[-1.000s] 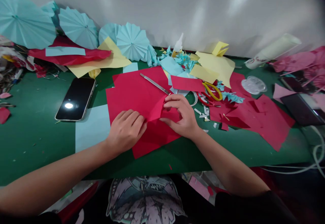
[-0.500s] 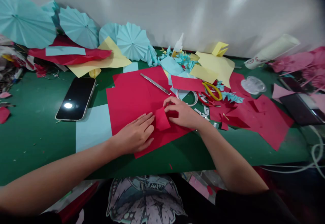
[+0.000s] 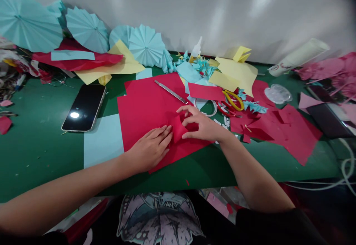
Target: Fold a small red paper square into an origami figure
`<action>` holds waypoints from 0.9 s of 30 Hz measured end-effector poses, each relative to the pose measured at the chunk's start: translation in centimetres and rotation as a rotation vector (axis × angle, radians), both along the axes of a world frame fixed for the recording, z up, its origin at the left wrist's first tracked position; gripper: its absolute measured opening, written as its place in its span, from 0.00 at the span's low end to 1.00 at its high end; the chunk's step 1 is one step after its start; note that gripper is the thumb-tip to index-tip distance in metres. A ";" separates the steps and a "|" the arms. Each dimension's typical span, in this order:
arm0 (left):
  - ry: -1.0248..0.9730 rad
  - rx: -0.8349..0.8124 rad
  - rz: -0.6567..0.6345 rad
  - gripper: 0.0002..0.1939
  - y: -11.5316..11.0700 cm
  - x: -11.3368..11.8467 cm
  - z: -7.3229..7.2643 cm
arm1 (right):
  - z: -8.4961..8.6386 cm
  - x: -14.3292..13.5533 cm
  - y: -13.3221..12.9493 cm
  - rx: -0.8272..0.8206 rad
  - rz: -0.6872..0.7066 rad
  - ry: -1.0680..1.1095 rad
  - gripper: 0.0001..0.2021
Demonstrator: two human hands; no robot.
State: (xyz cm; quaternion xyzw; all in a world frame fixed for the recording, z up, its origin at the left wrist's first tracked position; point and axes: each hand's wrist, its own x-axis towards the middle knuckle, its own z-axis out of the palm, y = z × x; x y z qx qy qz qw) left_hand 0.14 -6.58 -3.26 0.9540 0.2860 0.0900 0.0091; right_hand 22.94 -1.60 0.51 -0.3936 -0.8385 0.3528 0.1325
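A small red paper piece (image 3: 178,131) lies bent on the large red paper sheets (image 3: 139,117), its right part raised. My left hand (image 3: 152,144) rests flat on the sheets, fingers stretched out, with its fingertips at the left edge of the small piece. On the other side, my right hand (image 3: 196,123) curves about the piece with thumb and fingers apart; the thumb tip is by its right edge, and whether it touches I cannot tell. A slim silver craft knife (image 3: 171,91) lies on the sheets beyond both hands.
A phone (image 3: 84,107) lies left on the green table (image 3: 36,141), near a light blue sheet (image 3: 102,141). Right of the sheets are a tape roll (image 3: 213,108), yellow-and-red-handled scissors (image 3: 233,100) and red scraps (image 3: 289,133). Pleated blue paper rounds (image 3: 146,46) and a glue bottle (image 3: 196,48) stand behind.
My right hand's thumb and fingers have spread apart at the small red piece, which now looks more bent. My left hand has slid slightly to the right.
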 end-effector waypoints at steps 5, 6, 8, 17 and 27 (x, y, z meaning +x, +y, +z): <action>-0.069 0.076 -0.034 0.19 0.8 -0.3 0.3 | -0.3 0.2 0.3 -0.005 -0.043 -0.009 0.10; -0.064 0.064 -0.067 0.19 1.0 -0.4 0.4 | -0.3 0.1 0.3 -0.003 -0.046 -0.008 0.10; -0.035 0.025 -0.126 0.19 1.3 -0.7 0.6 | -0.4 0.1 0.4 0.006 -0.054 -0.003 0.10; 0.044 -0.216 -0.242 0.20 1.8 -2.1 1.2 | -0.9 0.0 0.7 -0.002 -0.050 0.009 0.09; 0.009 -0.254 -0.182 0.21 2.1 -2.9 1.5 | -0.7 -0.3 0.6 -0.008 -0.028 0.094 0.09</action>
